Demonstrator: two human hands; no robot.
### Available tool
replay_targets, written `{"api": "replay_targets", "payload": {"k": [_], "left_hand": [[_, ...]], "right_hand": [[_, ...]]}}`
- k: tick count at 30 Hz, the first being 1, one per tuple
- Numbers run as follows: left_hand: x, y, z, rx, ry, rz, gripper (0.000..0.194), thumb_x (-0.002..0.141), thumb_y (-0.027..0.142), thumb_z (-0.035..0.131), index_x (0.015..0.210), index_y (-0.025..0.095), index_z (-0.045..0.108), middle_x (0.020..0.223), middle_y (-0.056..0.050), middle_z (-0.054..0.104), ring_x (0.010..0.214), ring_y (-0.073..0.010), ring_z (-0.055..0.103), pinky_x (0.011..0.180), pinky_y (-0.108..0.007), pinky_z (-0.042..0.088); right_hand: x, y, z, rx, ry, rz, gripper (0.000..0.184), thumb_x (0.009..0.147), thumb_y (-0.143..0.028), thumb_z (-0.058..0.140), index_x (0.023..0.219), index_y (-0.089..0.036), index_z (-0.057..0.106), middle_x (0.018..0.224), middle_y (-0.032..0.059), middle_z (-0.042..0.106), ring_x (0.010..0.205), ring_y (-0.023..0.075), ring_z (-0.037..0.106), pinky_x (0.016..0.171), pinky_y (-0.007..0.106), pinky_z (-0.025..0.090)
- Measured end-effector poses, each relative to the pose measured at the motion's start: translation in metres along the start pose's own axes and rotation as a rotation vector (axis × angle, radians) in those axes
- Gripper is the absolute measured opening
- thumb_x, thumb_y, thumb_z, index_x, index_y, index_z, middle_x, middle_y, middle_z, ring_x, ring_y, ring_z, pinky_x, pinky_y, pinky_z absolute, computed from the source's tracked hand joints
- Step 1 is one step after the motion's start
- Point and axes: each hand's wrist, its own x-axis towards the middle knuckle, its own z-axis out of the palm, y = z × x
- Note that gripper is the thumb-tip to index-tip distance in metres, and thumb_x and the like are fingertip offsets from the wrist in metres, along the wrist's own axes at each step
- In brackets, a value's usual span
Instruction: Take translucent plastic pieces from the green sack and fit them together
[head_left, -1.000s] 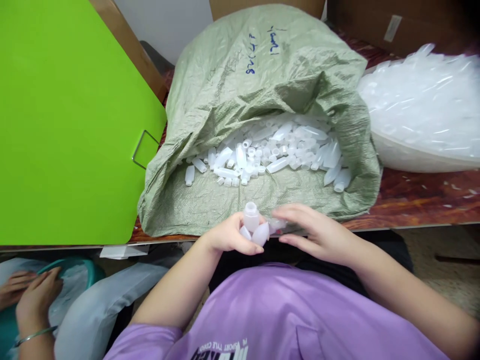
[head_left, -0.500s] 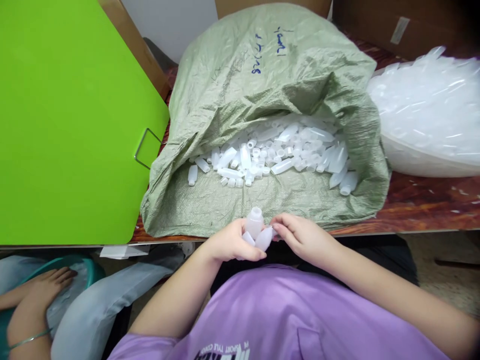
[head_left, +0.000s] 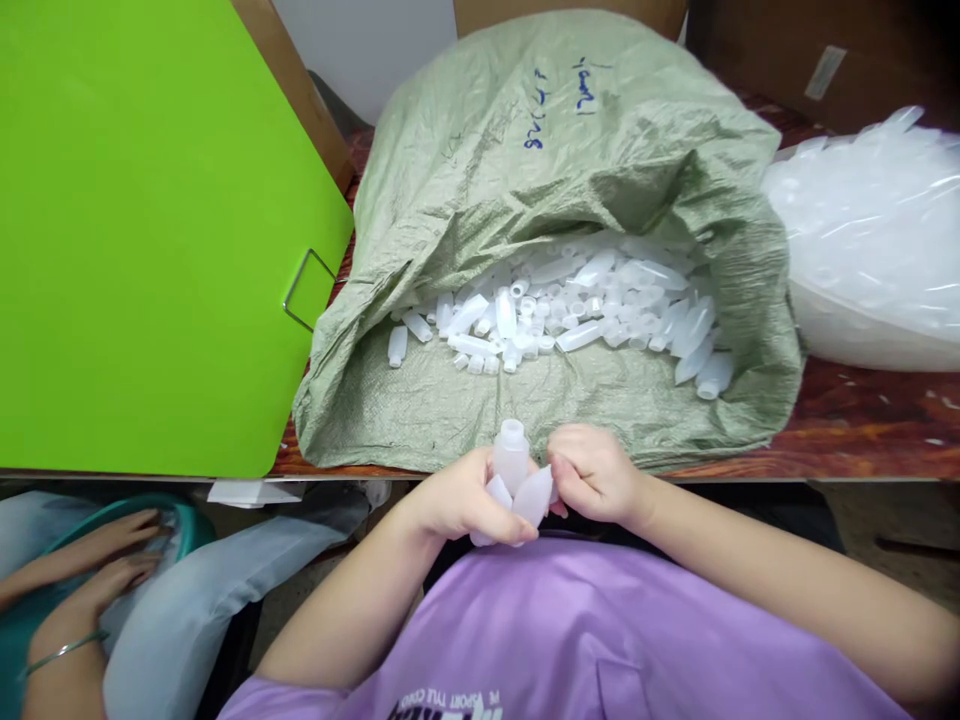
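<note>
Several small translucent plastic bottles [head_left: 512,455] are bunched in my left hand [head_left: 466,500], one upright with its open neck on top, others tilted with tapered ends showing. Close by on the right, my right hand [head_left: 595,474] is closed, its curled fingers at the pointed end of one tilted bottle [head_left: 534,494]. What is between those fingers is hidden. Beyond both hands lies a green woven sack [head_left: 450,420], its mouth facing me, with a heap of similar bottles [head_left: 577,310] spilling inside it.
A clear bag full of white plastic pieces [head_left: 877,250] sits to the right of the sack. At left stands a bright green board [head_left: 150,250] with a wire handle [head_left: 307,290]. Lower left, another person's hands [head_left: 124,555] are in a teal basin [head_left: 196,530]. Cardboard boxes [head_left: 780,60] stand behind.
The view has shifted slightly, moving the sack rightward in the picture. My right hand's fingers have curled tighter beside the bottles. The other person's hands have moved apart in the basin.
</note>
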Motion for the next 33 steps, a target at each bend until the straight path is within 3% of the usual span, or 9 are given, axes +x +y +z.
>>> {"api": "replay_targets", "payload": {"k": [6, 9, 12, 15, 19, 21, 26, 30, 33], "left_hand": [[-0.007, 0.006, -0.002, 0.090, 0.053, -0.027, 0.028, 0.052, 0.019, 0.072, 0.078, 0.013, 0.065, 0.072, 0.000, 0.059, 0.065, -0.0111, 0.051, 0.062, -0.022, 0.042], [-0.008, 0.006, -0.006, 0.189, 0.152, 0.001, 0.029, 0.055, 0.022, 0.071, 0.081, 0.013, 0.063, 0.070, 0.001, 0.055, 0.063, -0.0101, 0.049, 0.060, -0.022, 0.040], [-0.008, 0.008, -0.008, 0.379, 0.350, 0.067, 0.028, 0.060, 0.024, 0.067, 0.085, 0.014, 0.060, 0.070, 0.002, 0.053, 0.063, -0.0105, 0.050, 0.060, -0.022, 0.040], [-0.005, 0.011, -0.008, 0.749, 0.676, 0.176, 0.021, 0.063, 0.019, 0.061, 0.084, 0.017, 0.060, 0.086, -0.002, 0.055, 0.075, -0.0143, 0.055, 0.069, -0.025, 0.043], [0.002, 0.013, -0.015, 1.167, 0.927, 0.150, 0.022, 0.065, 0.021, 0.058, 0.087, 0.020, 0.061, 0.109, -0.006, 0.050, 0.083, -0.0188, 0.057, 0.075, -0.030, 0.046], [0.005, 0.010, -0.020, 1.230, 0.933, 0.090, 0.024, 0.066, 0.023, 0.057, 0.090, 0.021, 0.061, 0.113, -0.007, 0.049, 0.082, -0.0199, 0.058, 0.073, -0.032, 0.047], [0.014, 0.001, -0.029, 1.197, 0.880, 0.112, 0.026, 0.066, 0.020, 0.057, 0.092, 0.020, 0.059, 0.115, -0.008, 0.047, 0.087, -0.0203, 0.057, 0.078, -0.032, 0.048], [0.020, 0.002, -0.026, 1.111, 0.810, 0.155, 0.029, 0.066, 0.018, 0.057, 0.095, 0.020, 0.058, 0.111, -0.007, 0.046, 0.089, -0.0190, 0.056, 0.081, -0.031, 0.047], [0.021, 0.002, -0.022, 1.064, 0.749, 0.184, 0.032, 0.066, 0.019, 0.058, 0.098, 0.021, 0.058, 0.111, -0.006, 0.046, 0.091, -0.0187, 0.056, 0.083, -0.031, 0.047]], "right_hand": [[0.005, -0.012, 0.006, 0.337, -0.210, 0.488, 0.050, 0.090, -0.025, 0.031, 0.044, -0.019, 0.049, 0.044, -0.0022, 0.051, 0.047, 0.0091, 0.050, 0.057, 0.023, 0.038], [0.020, -0.006, -0.003, 0.310, -0.310, 0.586, 0.048, 0.091, -0.037, 0.032, 0.053, -0.018, 0.052, 0.053, -0.0014, 0.055, 0.052, 0.0111, 0.052, 0.056, 0.024, 0.038], [0.047, 0.013, -0.018, 0.072, -0.255, 0.613, 0.040, 0.090, -0.046, 0.033, 0.078, -0.018, 0.059, 0.070, 0.0018, 0.060, 0.063, 0.0152, 0.055, 0.057, 0.026, 0.040], [0.079, 0.038, -0.028, -0.408, -0.142, 0.563, 0.034, 0.087, -0.039, 0.045, 0.110, -0.016, 0.054, 0.096, 0.0100, 0.060, 0.086, 0.0226, 0.057, 0.071, 0.032, 0.043], [0.108, 0.061, -0.024, -0.678, -0.390, 0.437, 0.030, 0.083, -0.027, 0.052, 0.110, -0.015, 0.057, 0.103, 0.0144, 0.058, 0.094, 0.0283, 0.057, 0.074, 0.036, 0.043], [0.112, 0.063, -0.020, -0.678, -0.446, 0.431, 0.026, 0.083, -0.023, 0.051, 0.105, -0.013, 0.059, 0.101, 0.0148, 0.059, 0.089, 0.0277, 0.059, 0.072, 0.036, 0.044], [0.094, 0.038, -0.026, -0.509, -0.331, 0.493, 0.035, 0.091, -0.030, 0.036, 0.116, -0.012, 0.052, 0.106, 0.0166, 0.059, 0.097, 0.0283, 0.057, 0.079, 0.040, 0.044], [0.065, 0.010, -0.033, -0.070, -0.180, 0.215, 0.026, 0.090, -0.032, 0.041, 0.108, -0.018, 0.054, 0.102, 0.0089, 0.061, 0.093, 0.0194, 0.057, 0.081, 0.033, 0.046], [0.043, 0.000, -0.032, 0.028, -0.109, 0.071, 0.024, 0.088, -0.027, 0.049, 0.110, -0.019, 0.053, 0.098, 0.0070, 0.063, 0.092, 0.0170, 0.058, 0.081, 0.031, 0.047]]}}
